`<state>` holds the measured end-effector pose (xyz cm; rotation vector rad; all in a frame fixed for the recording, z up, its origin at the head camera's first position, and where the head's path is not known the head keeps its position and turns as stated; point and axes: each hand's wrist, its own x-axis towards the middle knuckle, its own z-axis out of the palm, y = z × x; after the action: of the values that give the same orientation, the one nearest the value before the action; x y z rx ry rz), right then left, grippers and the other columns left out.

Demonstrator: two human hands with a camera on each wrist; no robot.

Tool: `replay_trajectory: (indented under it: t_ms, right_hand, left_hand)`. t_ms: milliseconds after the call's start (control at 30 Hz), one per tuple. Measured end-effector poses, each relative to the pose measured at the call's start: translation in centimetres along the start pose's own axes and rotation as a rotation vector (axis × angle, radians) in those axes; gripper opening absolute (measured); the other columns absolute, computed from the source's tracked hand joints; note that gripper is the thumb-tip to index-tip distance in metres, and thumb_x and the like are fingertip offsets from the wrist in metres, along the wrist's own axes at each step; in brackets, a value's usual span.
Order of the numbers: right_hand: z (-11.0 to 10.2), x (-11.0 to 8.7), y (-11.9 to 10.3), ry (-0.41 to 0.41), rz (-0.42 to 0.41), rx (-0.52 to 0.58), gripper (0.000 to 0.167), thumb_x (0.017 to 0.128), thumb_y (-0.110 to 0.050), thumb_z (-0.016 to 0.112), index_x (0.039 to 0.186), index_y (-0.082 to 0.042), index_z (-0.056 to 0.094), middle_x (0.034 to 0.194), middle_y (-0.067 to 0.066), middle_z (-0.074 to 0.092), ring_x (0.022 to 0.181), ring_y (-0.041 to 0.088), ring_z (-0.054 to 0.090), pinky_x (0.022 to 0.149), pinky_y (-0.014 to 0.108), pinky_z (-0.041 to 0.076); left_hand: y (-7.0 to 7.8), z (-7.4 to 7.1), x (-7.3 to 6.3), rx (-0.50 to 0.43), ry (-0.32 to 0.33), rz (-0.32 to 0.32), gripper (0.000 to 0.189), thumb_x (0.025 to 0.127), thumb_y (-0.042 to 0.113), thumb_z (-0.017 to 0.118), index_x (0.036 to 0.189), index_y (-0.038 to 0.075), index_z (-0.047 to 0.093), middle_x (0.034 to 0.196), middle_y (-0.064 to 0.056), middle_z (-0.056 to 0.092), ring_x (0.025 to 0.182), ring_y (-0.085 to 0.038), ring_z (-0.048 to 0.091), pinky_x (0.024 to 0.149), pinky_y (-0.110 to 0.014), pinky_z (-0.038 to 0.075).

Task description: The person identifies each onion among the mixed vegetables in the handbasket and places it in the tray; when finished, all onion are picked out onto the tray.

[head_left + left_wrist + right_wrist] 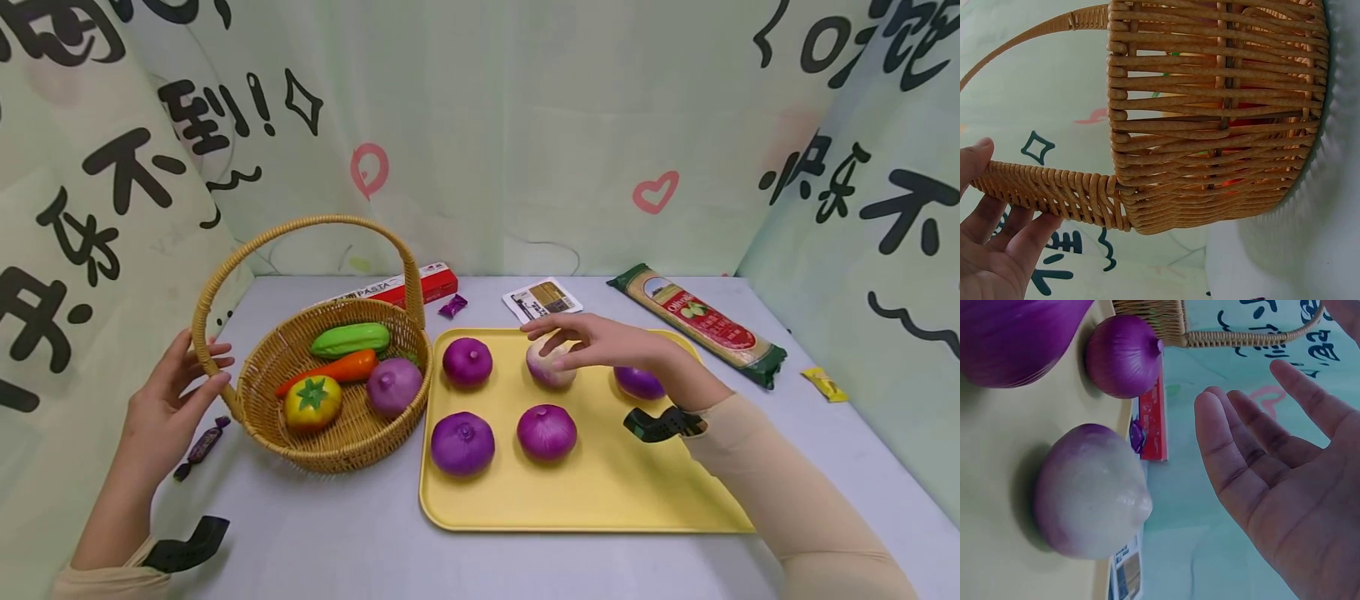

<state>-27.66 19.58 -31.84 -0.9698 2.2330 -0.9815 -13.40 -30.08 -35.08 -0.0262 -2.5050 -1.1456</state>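
Observation:
My left hand (168,400) holds the side of the wicker basket's handle (1047,190), thumb on one face and fingers on the other. In the basket (337,454) lie a green ridged vegetable (350,340), a carrot (330,372), a yellow tomato (312,404) and a light purple onion (393,387). Over the yellow tray (622,492), my right hand (600,340) hovers with loosely extended fingers, apart from a white-and-purple onion (1091,494) below it. Several purple onions share the tray, including a front-left one (462,444) and a front-middle one (547,432). A purple vegetable (639,383) is partly hidden by the right arm.
Behind the basket is a red pasta box (438,283), with a purple candy (453,306) beside it. A flat white packet (542,298) and a green-ended pasta bag (697,321) lie behind the tray. Wrapped candies lie left (202,448) and right (825,384).

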Motion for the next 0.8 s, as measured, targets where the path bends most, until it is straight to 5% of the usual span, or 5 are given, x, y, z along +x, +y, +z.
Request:
replay_trajectory:
  t_ms: [333,800]
  right_hand:
    - [-0.3,2.7,-1.9,-0.056,-0.043,-0.031,0.054,0.089,-0.031,0.064,0.139,-0.027,0.043,0.139,0.004,0.046,0.120,0.021,0.055,0.101,0.040,0.046]
    - [-0.9,7.0,-4.9,-0.135,-0.093,-0.057,0.058,0.087,-0.032,0.067,0.139,-0.027,0.044,0.141,0.001,0.044,0.127,0.019,0.048,0.102,0.035,0.046]
  left_hand:
    - [0.1,0.0,0.0,-0.010,0.001,-0.003,0.067,0.094,0.021,0.056,0.148,0.038,0.021,0.119,0.030,0.047,0.106,0.023,0.042,0.080,0.005,0.036]
    - [0.4,0.0,0.1,-0.008,0.008,-0.001,0.063,0.095,0.023,0.056,0.147,0.039,0.024,0.119,0.028,0.048,0.106,0.022,0.043,0.080,0.005,0.036]
